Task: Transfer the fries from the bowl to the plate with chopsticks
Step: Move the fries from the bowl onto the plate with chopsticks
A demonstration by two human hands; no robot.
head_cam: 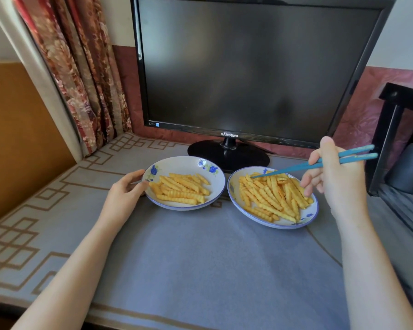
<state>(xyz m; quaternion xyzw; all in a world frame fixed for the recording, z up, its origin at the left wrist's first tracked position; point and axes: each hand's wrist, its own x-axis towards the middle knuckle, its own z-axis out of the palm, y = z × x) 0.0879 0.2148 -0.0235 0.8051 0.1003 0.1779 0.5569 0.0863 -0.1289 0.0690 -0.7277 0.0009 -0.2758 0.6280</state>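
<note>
- Two heaps of fries sit side by side, one (272, 196) in the dish under the chopsticks (320, 164) and one (181, 189) in the dish to their left. The left one looks deeper, so it is probably the bowl, though I cannot be sure.
- Chopstick tips sit close together, touching the far-left fries of the right dish (272, 226). Whether they pinch one is too small to tell.
- Fries there mostly run away-to-near, tilted a little. The sticks slope in from the right, so they cross them.
- Right hand (332, 179), fingers curled round the sticks, hangs over that dish's right rim and is the nearer hand.
- Left hand (126, 194) grips the left dish (177, 165) by its rim, thumb inside.
- Dishes nearly touch, with nothing between them.
- Beyond the tips stands the monitor foot (227, 156), close behind both rims.
</note>
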